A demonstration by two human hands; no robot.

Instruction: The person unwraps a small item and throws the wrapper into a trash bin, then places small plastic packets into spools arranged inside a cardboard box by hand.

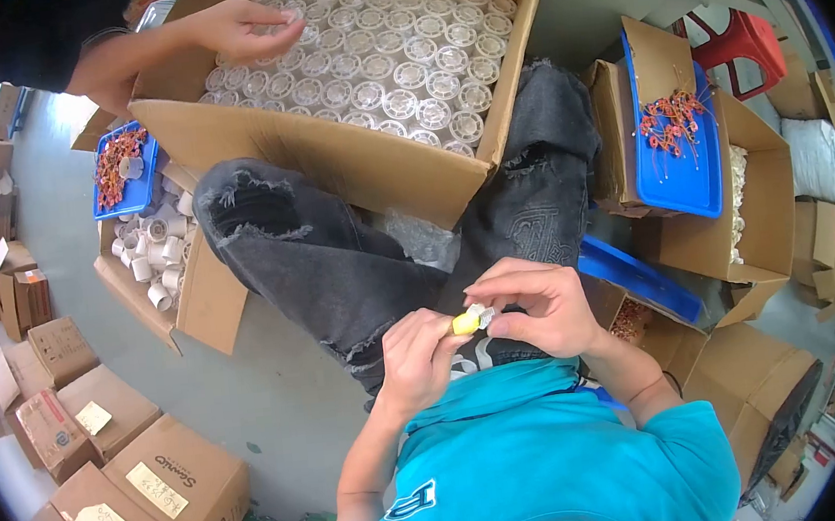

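Note:
Close in front of the teal shirt, my left hand (417,359) pinches a small yellow piece (466,323). Right beside it, my right hand (540,307) has its fingers closed on a small whitish, clear piece (485,315), which touches the yellow one. Both hands are above the lap. Beyond the knees stands a large open cardboard box (327,159) filled with rows of clear round plastic pieces (398,61). Over its left side reaches a co-worker's hand (250,30), and that person's other fingers show at the box's far edge.
A blue tray (674,160) with red and orange wired parts lies at the right, above cartons. Another blue tray (135,192) and a carton of white cups (156,256) are at the left. Closed cartons (173,485) stand lower left; a red stool (749,53) is upper right.

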